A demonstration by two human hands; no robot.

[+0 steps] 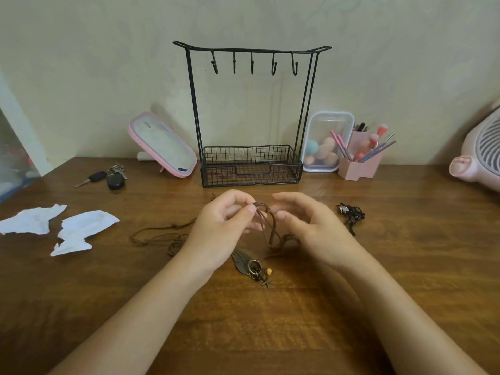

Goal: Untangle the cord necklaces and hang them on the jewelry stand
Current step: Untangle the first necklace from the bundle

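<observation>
A brown cord necklace (266,226) is lifted in a loop just above the wooden table (270,320). My left hand (219,228) pinches the loop's top from the left, and my right hand (311,226) pinches it from the right. Its feather pendant with rings and beads (251,263) lies on the table below my hands. More brown cord (162,234) trails left on the table. A black cord necklace (351,215) lies bunched to the right. The black wire jewelry stand (251,115), with several bare hooks and a basket base, stands behind my hands.
Keys (108,177) and a pink mirror (162,144) sit at the back left. Torn white paper pieces (59,226) lie at the left. A clear box of sponges (324,142) and a pink brush holder (362,155) stand right of the stand. A pink fan (479,155) is far right.
</observation>
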